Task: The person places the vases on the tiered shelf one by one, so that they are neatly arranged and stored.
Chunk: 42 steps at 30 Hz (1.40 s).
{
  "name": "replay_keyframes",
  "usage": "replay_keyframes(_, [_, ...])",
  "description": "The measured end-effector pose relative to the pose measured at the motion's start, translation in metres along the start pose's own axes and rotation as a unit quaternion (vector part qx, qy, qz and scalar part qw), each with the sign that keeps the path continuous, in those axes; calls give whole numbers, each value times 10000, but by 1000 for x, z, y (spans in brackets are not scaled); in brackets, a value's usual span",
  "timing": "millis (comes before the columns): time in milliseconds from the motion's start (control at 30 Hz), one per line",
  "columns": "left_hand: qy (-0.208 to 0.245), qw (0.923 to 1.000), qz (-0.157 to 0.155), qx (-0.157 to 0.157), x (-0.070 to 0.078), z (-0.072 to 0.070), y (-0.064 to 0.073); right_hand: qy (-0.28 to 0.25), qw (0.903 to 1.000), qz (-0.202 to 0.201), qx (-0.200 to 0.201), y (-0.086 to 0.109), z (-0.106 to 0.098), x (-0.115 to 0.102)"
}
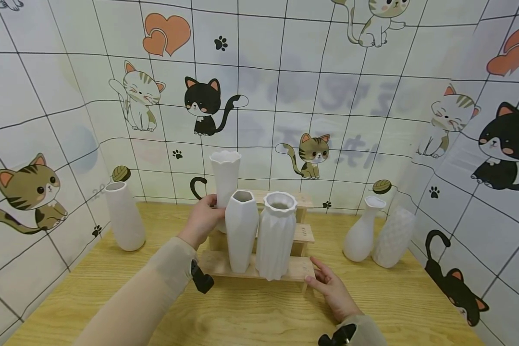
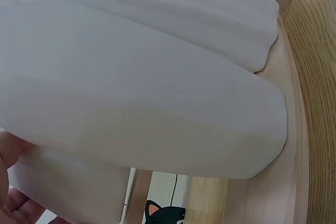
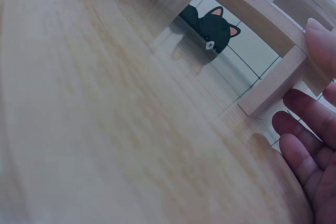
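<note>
My left hand (image 1: 202,220) grips a tall white vase (image 1: 226,174) with a ruffled rim, at the left rear of a stepped wooden stand (image 1: 302,269). In the left wrist view, the fingers lie round that vase (image 2: 73,182), partly hidden behind a nearer one. A smooth white vase with an angular mouth (image 1: 241,235) and a white pleated vase (image 1: 277,240) stand side by side on the lowest step. My right hand (image 1: 334,290) holds the right end of that step, thumb at the front corner, other fingers beside the leg (image 3: 275,85).
On the wooden table (image 1: 233,317), a plain white vase (image 1: 125,218) stands at the left. A narrow-necked vase (image 1: 360,235) and a textured vase (image 1: 393,238) stand close together at the right. A cat-patterned sheet (image 1: 259,96) encloses the back and sides.
</note>
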<state>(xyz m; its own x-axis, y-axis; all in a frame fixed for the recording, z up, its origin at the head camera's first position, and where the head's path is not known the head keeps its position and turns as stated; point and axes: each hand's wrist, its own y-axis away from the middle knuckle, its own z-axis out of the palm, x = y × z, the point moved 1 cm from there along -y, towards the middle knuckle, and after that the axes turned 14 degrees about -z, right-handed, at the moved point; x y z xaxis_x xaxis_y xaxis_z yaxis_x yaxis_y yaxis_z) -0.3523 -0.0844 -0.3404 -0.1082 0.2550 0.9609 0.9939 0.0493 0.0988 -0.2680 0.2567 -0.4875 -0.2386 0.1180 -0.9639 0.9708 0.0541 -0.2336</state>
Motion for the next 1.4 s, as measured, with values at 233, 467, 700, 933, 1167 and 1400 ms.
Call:
replay_keyframes(233, [153,9998,-37,-125,-1,4,-1,33,10000,27,-9,1,0,-2])
replay_keyframes(467, [105,9999,25,-135,-1,7,-4,52,10000,48,-2,1,0,-1])
replay_keyframes(700, [-64,9999,6,-97,-1,8,-9,56,10000,73,19,0,1,-2])
replay_keyframes(933, [-118,9997,-38,-209,-1,8,-11,14,9999,102,3,0,1,-3])
replay_keyframes(1167, [-278,9989,74,-371,0,5,-10,34,10000,26,-4,1,1,-3])
replay_keyframes(1400, [-186,9977,15,-649,-1,1,-10,29,10000,24,-20,1,1,-4])
